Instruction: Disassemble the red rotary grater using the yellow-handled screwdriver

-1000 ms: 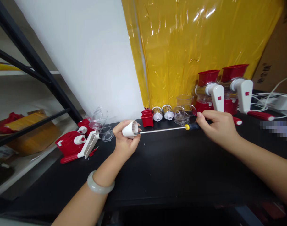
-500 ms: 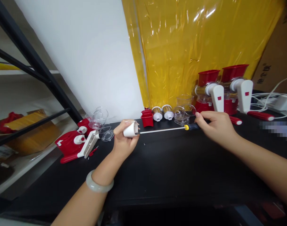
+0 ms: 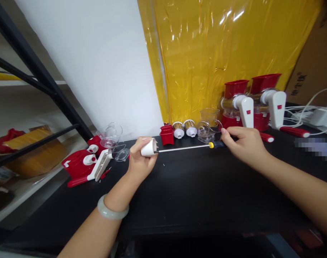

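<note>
Here the long steel-shafted screwdriver with its black-and-yellow handle lies almost level above the black bench, its long axis running left to right across the view, tip to the left and handle to the right. The tip points into the open mouth of a small white plastic cone-shaped cap, which the left hand holds curled shut around it, mouth turned right toward the shaft. The right hand is closed on the handle end, thumb on top, well apart from the left, so the two hands sit at opposite ends of one line. Whether the tip is seated in a screw inside the cap cannot be made out; it probably reaches just within the rim. The cap hangs a little above the bench, just right of a red-and-white plastic housing with a white crank arm lying on its side.
</note>
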